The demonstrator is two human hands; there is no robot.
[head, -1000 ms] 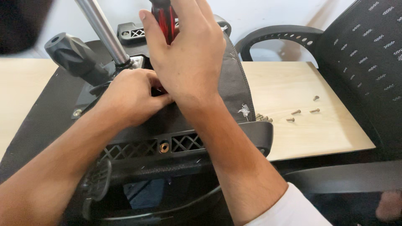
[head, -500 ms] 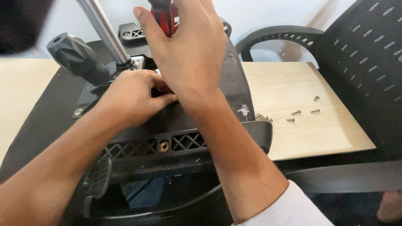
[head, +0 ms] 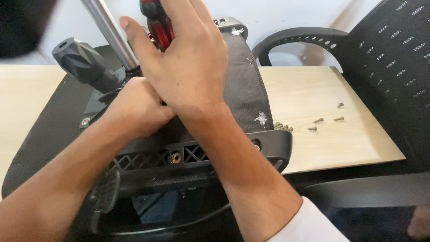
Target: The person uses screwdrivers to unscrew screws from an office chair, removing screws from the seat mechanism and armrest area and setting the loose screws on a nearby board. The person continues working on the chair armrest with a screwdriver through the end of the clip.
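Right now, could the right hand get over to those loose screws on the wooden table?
Probably yes: the right hand grips the screwdriver, but the screws lie in the open on the table, with nothing between.

two bare forearms seen, entering from bottom edge. left hand (head: 134, 110) bare, no glove, no ring or watch seen; fingers mostly hidden behind right hand. right hand (head: 192, 67) bare, no glove, no ring seen on visible fingers; wrist bare, no watch or band. white sleeve (head: 309, 224) worn on right arm, well below right hand, edge at mid-forearm. no sleeve seen on left forearm.
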